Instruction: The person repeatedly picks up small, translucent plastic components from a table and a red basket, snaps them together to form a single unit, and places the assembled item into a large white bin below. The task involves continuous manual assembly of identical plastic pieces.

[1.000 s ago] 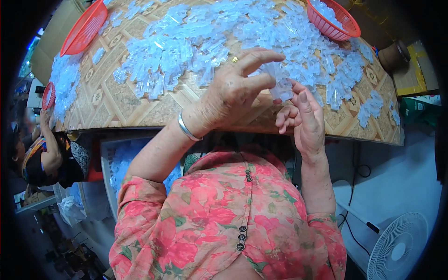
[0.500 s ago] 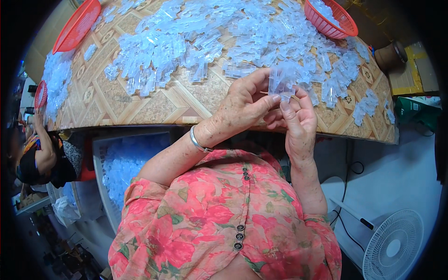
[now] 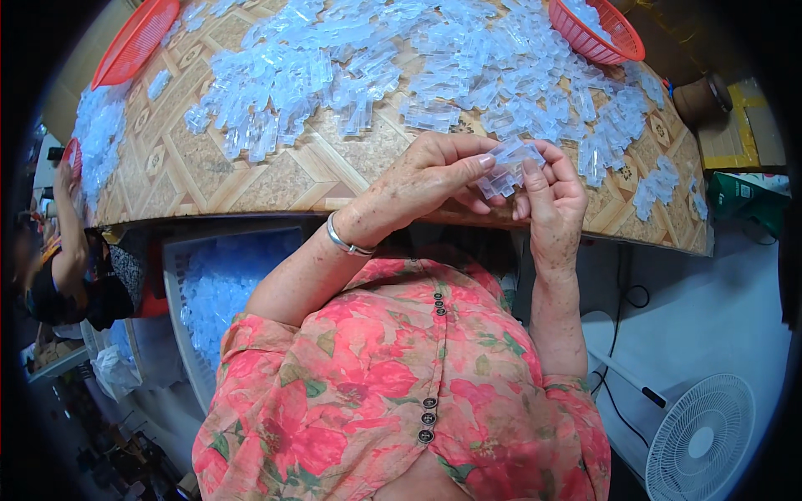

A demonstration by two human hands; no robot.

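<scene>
Between my two hands, just over the table's near edge, is a small bunch of clear plastic pieces (image 3: 508, 167). My left hand (image 3: 439, 174) pinches the bunch from its left side, thumb on top. On the other side my right hand (image 3: 551, 188) grips it too, with the thumb over the pieces and the fingers curled beneath. The pieces are flat, oblong and overlap at different angles. Beyond my hands a wide, loose heap of similar clear pieces (image 3: 476, 71) covers much of the table (image 3: 276, 188).
Red plastic baskets stand at the far right (image 3: 597, 42) and far left (image 3: 134, 42). A white crate (image 3: 177, 292) of clear pieces sits below the table at left. Another person's arm (image 3: 71, 217) reaches to the table's left end. A white fan (image 3: 700, 442) stands at lower right.
The bunch of clear pieces has come lower and closer to me, and it now lies tilted rather than upright. My right hand has shifted slightly right. The other person's arm has moved a little.
</scene>
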